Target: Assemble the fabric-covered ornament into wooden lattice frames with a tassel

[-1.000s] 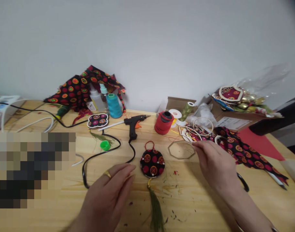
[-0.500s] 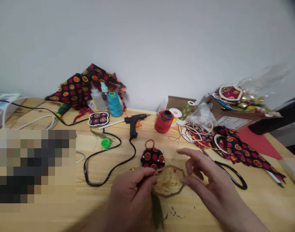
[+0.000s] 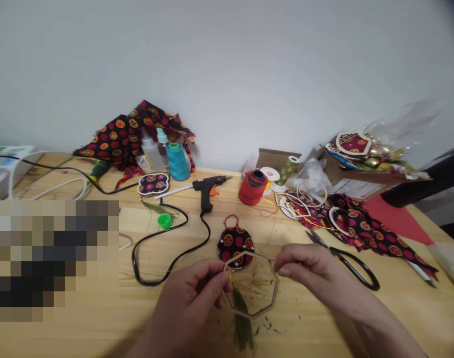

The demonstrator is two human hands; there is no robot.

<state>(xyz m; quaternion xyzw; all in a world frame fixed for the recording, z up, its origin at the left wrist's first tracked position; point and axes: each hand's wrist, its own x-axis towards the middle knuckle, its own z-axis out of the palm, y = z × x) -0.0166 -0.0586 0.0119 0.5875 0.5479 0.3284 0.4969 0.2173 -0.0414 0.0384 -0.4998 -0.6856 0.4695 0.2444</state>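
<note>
L hand (image 3: 189,303) & R hand (image 3: 309,271) each pinch opp. edges of the octagon wood frame (image 3: 275,293), fingers closed on its rim, frame held low over the table (image 3: 81,343), overlapping the round fabric ornament (image 3: 235,241) & its green tassel (image 3: 243,328).

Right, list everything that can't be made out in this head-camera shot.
Head view:
The pixelated block masks whatever lies there at the left.
The box label has print too small to read.
The plastic bag, far right, has blurred contents.
The left hand hides its own fingertips under the octagonal frame.
The right hand has its forearm cut off by the bottom edge.
</note>
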